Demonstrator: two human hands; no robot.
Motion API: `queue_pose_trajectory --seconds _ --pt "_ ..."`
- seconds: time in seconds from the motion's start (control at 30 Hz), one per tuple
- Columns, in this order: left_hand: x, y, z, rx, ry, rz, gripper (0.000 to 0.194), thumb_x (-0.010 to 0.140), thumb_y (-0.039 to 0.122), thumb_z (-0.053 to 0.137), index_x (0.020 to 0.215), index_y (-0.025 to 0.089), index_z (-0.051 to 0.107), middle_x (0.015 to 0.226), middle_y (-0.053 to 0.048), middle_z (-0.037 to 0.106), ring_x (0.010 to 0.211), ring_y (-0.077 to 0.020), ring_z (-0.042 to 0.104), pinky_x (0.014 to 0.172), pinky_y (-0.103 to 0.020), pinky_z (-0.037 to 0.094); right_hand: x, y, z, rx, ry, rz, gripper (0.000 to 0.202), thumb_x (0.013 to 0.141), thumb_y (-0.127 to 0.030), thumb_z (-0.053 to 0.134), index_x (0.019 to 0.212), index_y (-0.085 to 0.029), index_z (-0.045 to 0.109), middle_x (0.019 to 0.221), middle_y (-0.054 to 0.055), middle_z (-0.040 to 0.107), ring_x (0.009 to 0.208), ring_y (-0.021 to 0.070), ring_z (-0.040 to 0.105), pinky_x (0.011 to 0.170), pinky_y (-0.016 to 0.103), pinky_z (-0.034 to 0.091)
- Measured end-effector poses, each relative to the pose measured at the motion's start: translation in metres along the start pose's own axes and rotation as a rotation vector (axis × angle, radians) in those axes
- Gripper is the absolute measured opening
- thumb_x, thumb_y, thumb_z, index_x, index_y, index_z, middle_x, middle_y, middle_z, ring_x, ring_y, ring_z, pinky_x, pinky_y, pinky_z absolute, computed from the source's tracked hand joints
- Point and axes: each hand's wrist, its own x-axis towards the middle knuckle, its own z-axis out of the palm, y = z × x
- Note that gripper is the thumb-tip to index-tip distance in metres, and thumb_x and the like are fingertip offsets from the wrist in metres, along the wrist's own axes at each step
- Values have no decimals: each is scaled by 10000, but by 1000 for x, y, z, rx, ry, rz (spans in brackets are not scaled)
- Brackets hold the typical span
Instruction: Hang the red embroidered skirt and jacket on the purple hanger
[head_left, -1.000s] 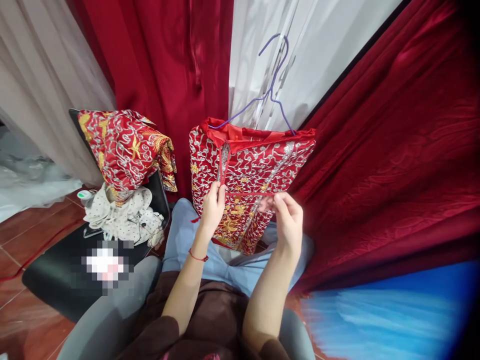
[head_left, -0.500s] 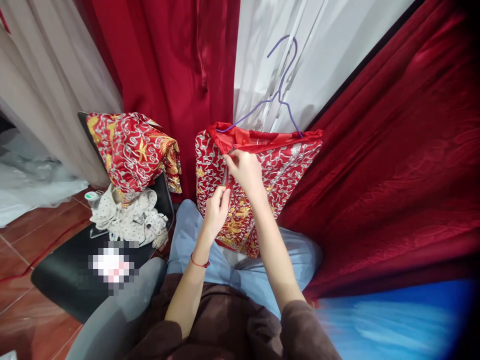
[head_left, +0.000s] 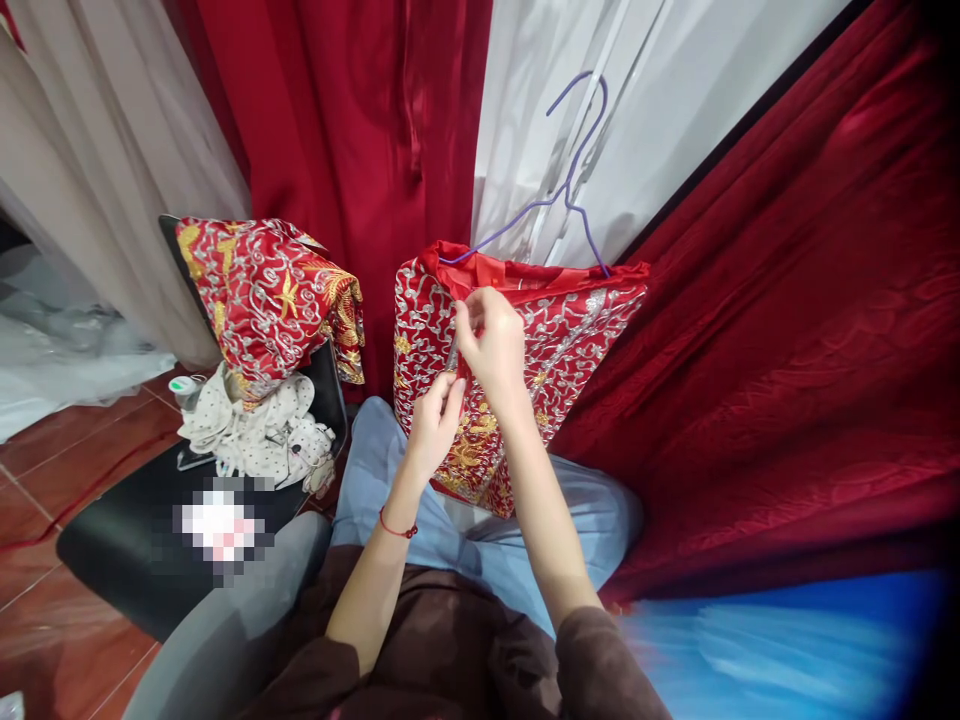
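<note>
A red garment (head_left: 570, 330) with silver and gold embroidery hangs on a purple wire hanger (head_left: 570, 180) in front of me, its lower end resting on my lap. My left hand (head_left: 433, 425) pinches the garment's front seam near its middle. My right hand (head_left: 491, 340) is closed just above it, fingertips pinched at the seam near the red collar. Whether a thread or needle is between the fingers cannot be told.
A second red embroidered garment (head_left: 270, 295) is draped over a black chair (head_left: 127, 545) at my left, with a white spotted cloth (head_left: 255, 435) below it. Red curtains (head_left: 787, 300) hang right and behind, pale curtains (head_left: 97, 170) at left. The floor is brown tile (head_left: 67, 450).
My right hand has risen from lap height at the right to the seam near the collar. My left hand has stayed on the seam. The view has shifted slightly.
</note>
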Motion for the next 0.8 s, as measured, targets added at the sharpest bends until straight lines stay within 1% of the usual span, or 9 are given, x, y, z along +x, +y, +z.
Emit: queue_pose_trajectory --seconds 0.13,0.2,0.27,0.33,0.43,0.57,0.63,0.73,0.8 --pt "1 1 0 -50 36 -48 325 965 514 462 818 224 474 568 68 408 483 -82 408 479 -208 315 -34 22 -1 213 159 118 168 927 -286 449 963 -234 605 1005 73 655 961 207 605 927 384 480" --pt "2 -1 1 -71 46 -65 340 953 538 470 821 225 493 567 66 408 475 -84 400 466 -213 304 -56 34 7 397 70 191 186 881 -267 476 1009 -239 609 1064 67 670 1020 208 613 967 396 481" --pt "2 -2 2 -90 41 -80 341 943 550 479 849 225 523 580 61 424 475 -85 394 456 -218 294 -73 42 19 626 -103 209 231 852 -288 513 1056 -245 614 1134 64 672 1079 204 615 979 379 489" --pt "2 -2 1 -92 23 -86 334 941 543 489 880 221 549 591 56 440 482 -84 396 453 -218 290 -82 46 30 766 -224 211 221 849 -339 541 1029 -243 626 1112 57 683 1052 199 627 959 357 500" --pt "3 -1 -4 -103 3 -83 316 949 514 496 885 211 559 575 63 414 483 -76 386 458 -208 294 -80 48 36 768 -269 217 172 849 -371 558 912 -226 626 937 28 690 884 176 631 882 333 511" --pt "8 -3 -14 -175 -1 -102 327 926 514 544 839 199 541 579 74 389 465 -57 349 441 -199 274 -73 58 28 682 -305 225 110 851 -295 522 843 -210 592 797 -5 628 750 140 593 789 295 502" --pt "11 -6 -17 -200 -24 -119 344 896 526 588 820 194 537 594 75 395 460 -49 340 432 -196 265 -70 62 24 687 -322 212 97 824 -250 521 888 -216 585 862 6 641 799 143 612 813 299 508" --pt "12 -7 -18 -214 -70 -138 374 880 550 595 795 193 525 573 82 367 444 -47 311 421 -197 243 -66 61 23 751 -341 158 294 785 -214 550 1075 -251 582 1116 41 661 1050 172 625 957 333 493" --pt "10 -6 -17 -214 -72 -148 378 892 566 565 812 199 526 550 88 337 432 -54 292 416 -205 227 -64 56 25 818 -384 137 301 794 -237 562 1092 -264 592 1152 42 667 1090 179 620 983 343 486"
